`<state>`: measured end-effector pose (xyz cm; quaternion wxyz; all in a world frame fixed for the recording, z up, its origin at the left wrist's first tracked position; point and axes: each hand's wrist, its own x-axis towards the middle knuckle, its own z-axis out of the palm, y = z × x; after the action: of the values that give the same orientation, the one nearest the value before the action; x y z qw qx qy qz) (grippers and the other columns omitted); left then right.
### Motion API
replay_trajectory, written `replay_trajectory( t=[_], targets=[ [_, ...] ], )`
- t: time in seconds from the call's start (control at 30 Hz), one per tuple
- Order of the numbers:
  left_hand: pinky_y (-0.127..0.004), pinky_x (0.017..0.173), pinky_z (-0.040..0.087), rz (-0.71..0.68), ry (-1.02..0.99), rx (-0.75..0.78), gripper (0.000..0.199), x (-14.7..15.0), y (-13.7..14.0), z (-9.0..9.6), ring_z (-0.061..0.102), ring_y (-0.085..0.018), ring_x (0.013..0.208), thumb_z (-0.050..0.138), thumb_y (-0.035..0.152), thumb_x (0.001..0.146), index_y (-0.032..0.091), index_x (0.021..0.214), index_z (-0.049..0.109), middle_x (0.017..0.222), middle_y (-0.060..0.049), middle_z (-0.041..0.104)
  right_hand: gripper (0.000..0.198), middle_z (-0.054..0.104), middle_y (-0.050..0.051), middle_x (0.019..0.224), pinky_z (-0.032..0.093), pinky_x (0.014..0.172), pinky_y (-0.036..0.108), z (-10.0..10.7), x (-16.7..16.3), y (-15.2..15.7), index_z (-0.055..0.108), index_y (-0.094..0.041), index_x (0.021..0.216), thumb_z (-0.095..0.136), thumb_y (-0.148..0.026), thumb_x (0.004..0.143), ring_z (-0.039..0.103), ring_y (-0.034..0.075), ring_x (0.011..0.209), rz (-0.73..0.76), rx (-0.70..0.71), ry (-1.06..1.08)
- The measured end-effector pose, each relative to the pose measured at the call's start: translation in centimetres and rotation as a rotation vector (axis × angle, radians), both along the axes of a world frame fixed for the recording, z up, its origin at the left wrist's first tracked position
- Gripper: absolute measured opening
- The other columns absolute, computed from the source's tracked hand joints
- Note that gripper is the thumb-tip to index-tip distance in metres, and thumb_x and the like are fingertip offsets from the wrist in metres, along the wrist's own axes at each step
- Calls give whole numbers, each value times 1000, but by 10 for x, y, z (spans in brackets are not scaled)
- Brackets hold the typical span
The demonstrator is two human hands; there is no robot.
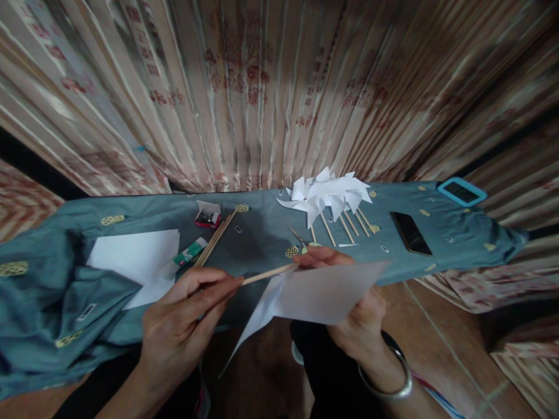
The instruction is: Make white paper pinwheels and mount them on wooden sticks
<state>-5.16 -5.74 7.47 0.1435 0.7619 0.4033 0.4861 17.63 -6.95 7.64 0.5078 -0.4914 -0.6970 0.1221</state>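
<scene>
My left hand pinches one end of a thin wooden stick. The stick's other end meets a folded white paper pinwheel held up in front of me. My right hand grips the pinwheel from behind, with some fingers showing above its upper edge near the stick's end and the rest partly hidden by the paper. A pair of scissors lies on the cloth just beyond the right fingers. Near my left hand are a green and white glue stick and several loose wooden sticks.
A teal cloth covers the narrow table. White paper sheets lie at left, beside a small red box of pins. Several finished white pinwheels are piled at the back. A black phone and a blue-framed device lie at right.
</scene>
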Motion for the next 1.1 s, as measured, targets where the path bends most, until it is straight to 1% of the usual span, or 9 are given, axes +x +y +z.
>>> replay_trajectory(
  t=[0.1, 0.17, 0.27, 0.37, 0.47, 0.63, 0.8, 0.97, 1.1],
  targets=[
    [-14, 69, 53, 3, 8, 16, 30, 1, 0, 0, 68, -11, 76, 61, 9, 81, 29, 99, 74, 88, 1, 70, 37, 73, 0, 108, 59, 87, 33, 5, -1, 0, 64, -29, 111, 58, -7, 82, 68, 19, 103, 40, 53, 4],
    [-13, 70, 53, 3, 16, 19, 30, 1, 0, -1, 68, -9, 77, 61, 9, 81, 28, 100, 74, 88, 1, 70, 38, 72, 0, 108, 58, 87, 33, 5, -1, 1, 64, -29, 110, 59, -5, 81, 68, 18, 102, 40, 58, 20],
    [-10, 69, 52, 8, 8, 9, 28, 2, 0, -3, 67, -8, 75, 60, 10, 82, 28, 98, 74, 86, 1, 69, 39, 72, 3, 109, 60, 84, 33, 1, -3, 1, 61, -27, 116, 61, -9, 81, 70, 19, 99, 61, 5, 93],
    [-9, 67, 51, 2, -15, -6, 26, 2, 1, -4, 67, -7, 75, 62, 11, 82, 28, 97, 75, 85, 2, 69, 45, 71, 7, 112, 60, 83, 34, -4, -4, 1, 55, -25, 125, 63, -13, 82, 70, 21, 99, 99, -58, 204],
    [-11, 69, 52, 0, -31, -9, 27, 3, 2, -5, 66, -8, 75, 62, 10, 81, 27, 97, 74, 85, 2, 68, 45, 70, 8, 114, 60, 84, 34, -4, -5, 1, 54, -26, 126, 63, -15, 83, 70, 21, 101, 125, -69, 275],
    [-12, 67, 52, 22, -43, -4, 26, 5, 4, -6, 66, -9, 74, 63, 11, 81, 28, 96, 75, 85, 2, 68, 42, 72, 4, 107, 61, 78, 29, 0, -3, 1, 60, -25, 119, 64, -12, 79, 72, 19, 94, 63, -60, 227],
    [-11, 65, 52, 19, -42, -14, 22, 7, 2, -4, 66, -8, 73, 62, 14, 82, 27, 93, 75, 84, 2, 68, 39, 74, 2, 100, 60, 65, 22, 0, -4, 0, 64, -26, 112, 64, -10, 77, 72, 15, 81, 6, -126, 238],
    [-12, 63, 52, 12, -82, -25, 19, 9, 2, 1, 67, -9, 70, 62, 16, 82, 27, 90, 76, 82, 1, 69, 40, 74, 1, 99, 60, 69, 23, 1, -3, 0, 64, -26, 112, 63, -9, 76, 72, 16, 84, 16, -89, 215],
    [-12, 62, 52, -3, -70, -33, 18, 9, 2, 1, 67, -9, 69, 64, 16, 82, 26, 89, 76, 79, 1, 70, 41, 74, 0, 100, 61, 71, 25, 3, -2, -2, 62, -28, 113, 63, -9, 76, 72, 17, 86, -18, -12, 123]
  ],
)
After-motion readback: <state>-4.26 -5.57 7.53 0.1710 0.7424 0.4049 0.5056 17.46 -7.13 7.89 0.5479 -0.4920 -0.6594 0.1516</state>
